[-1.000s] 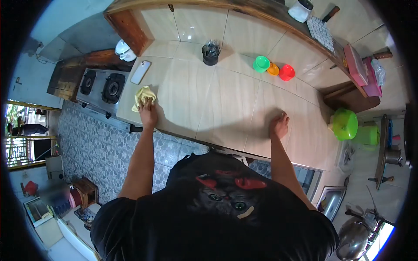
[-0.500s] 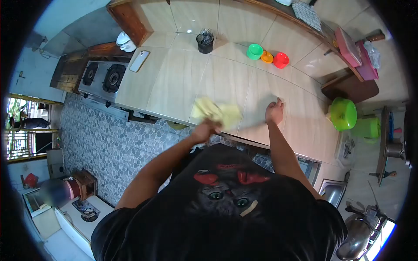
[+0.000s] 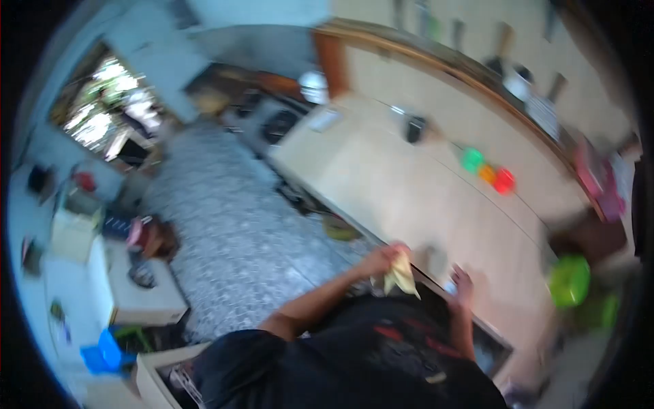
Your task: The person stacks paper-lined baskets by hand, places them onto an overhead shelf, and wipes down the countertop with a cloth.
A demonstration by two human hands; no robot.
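Note:
My left hand (image 3: 383, 260) is closed around a yellow cloth (image 3: 402, 276), which hangs from the fingers at the counter's front edge, close to my body. To its right, my right hand (image 3: 462, 283) is by the front part of the tiled counter (image 3: 409, 187). Its fingers look stretched out with nothing gripped, though blur hides whether they touch the surface. A small pale patch shows beside that hand, too smeared to identify.
Toward the wall stand a dark utensil cup (image 3: 415, 129), a green cup (image 3: 472, 160), an orange cup (image 3: 486, 173) and a red cup (image 3: 503, 180). A phone (image 3: 325, 119) lies near the stove (image 3: 272, 119). A bright green basin (image 3: 569, 281) is at the right.
The view has swung left, showing more floor and the doorway. My left hand has lifted the cloth off the counter and drawn it toward my body; my right hand is nearer the front edge.

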